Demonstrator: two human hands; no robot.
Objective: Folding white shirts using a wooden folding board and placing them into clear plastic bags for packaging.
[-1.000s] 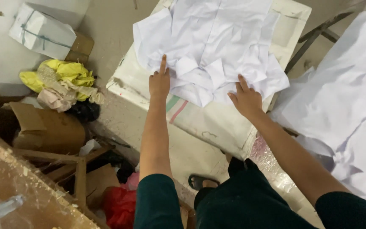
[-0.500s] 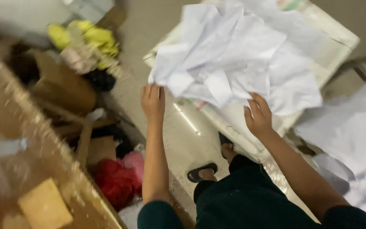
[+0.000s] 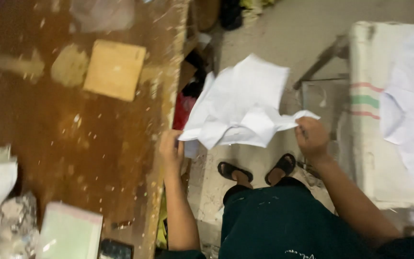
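The white shirt (image 3: 243, 108) hangs in the air between my two hands, over the strip of floor that runs between the brown worktable (image 3: 73, 124) on my left and the padded ironing table (image 3: 374, 144) on my right. I go by size from here. The worktable fills the whole left side; its pale, chipped edge runs top to bottom just beside my left hand, so there is almost no room on that side. The ironing table takes the right side, its cloth-covered edge with red and green stripes near my right wrist, and more white garments (image 3: 413, 110) lie on top of it, reaching past its edge. The grey concrete floor (image 3: 283, 33) between the two tables is the only open lane, and it widens toward the top of the view. The shirt is crumpled and folded over itself, its upper corner free, its lower edge bunched.

My left hand (image 3: 172, 151) has its fingers closed on the shirt's lower left corner, close against the worktable's edge. My right hand (image 3: 311, 138) pinches the shirt's right tip, fingers curled shut around it.

On the worktable lie a square piece of cardboard (image 3: 114, 69) and, near me, a pale green packet (image 3: 70, 232). Below the shirt, my two black sandals (image 3: 257, 171) stand on the floor.
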